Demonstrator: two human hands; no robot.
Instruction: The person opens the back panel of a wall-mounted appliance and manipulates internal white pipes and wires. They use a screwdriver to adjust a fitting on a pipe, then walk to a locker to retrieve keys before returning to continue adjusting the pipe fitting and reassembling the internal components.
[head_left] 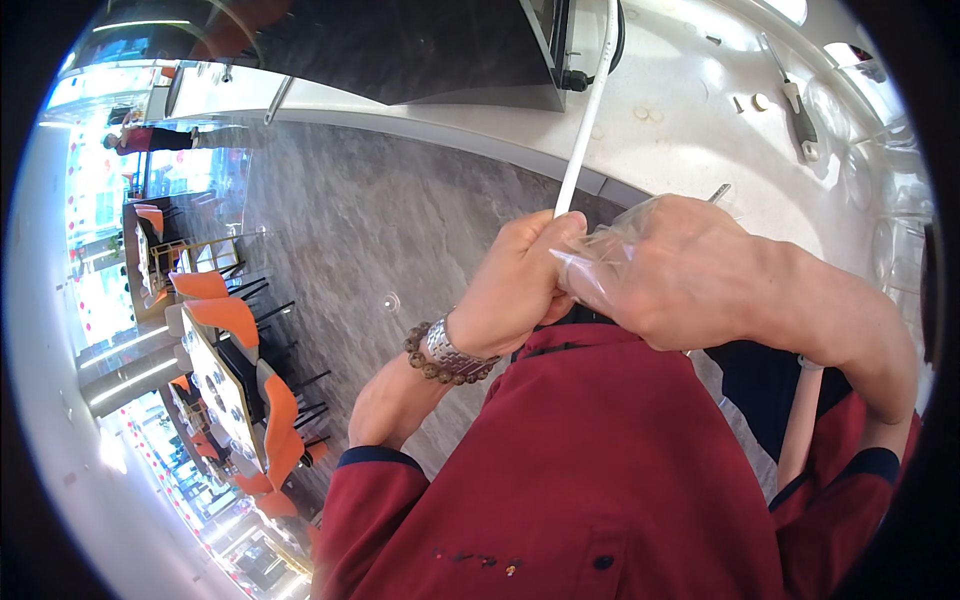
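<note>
My left hand (515, 265), with a metal watch and a bead bracelet at its wrist, is closed round the lower end of a long white tube (588, 125). The tube runs up and away from it over the pale counter. Beside it, my right hand (695, 275) is closed on a piece of clear plastic film (600, 265), which bunches between the two hands. A small grey metal tip (720, 193) pokes out behind my right hand; what it belongs to is hidden. The tube's end is covered by my fingers.
On the white counter (660, 140) lie a screwdriver (800, 125), a small round cap (760, 101) and a screw. A black panel (440, 50) stands at the far side. Another person's forearm (800, 430) is close at my right. Orange chairs (225, 318) and tables stand at left.
</note>
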